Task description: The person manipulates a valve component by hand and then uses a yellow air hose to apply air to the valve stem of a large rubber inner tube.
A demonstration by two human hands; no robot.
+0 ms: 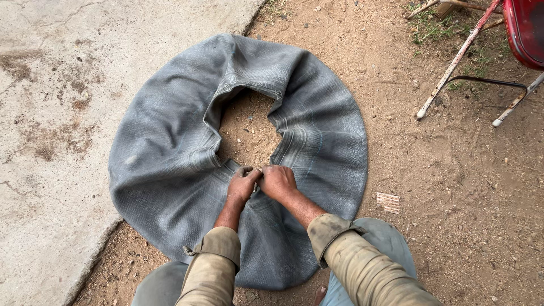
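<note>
Item: grey rubber inner tube (170, 164), deflated, flat on dirt ground (453, 187) beside concrete slab (51, 141). Left hand (243, 184) and right hand (277, 181) — both fisted, side by side, seemingly pinching its inner rim to bunch it. Red chair (524, 28) nearby.

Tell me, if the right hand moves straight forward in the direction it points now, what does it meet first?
The right hand points up and slightly left in the picture. It would probably cross the bare dirt in the hole first, then meet the far inner edge of the flat grey inner tube.
</note>
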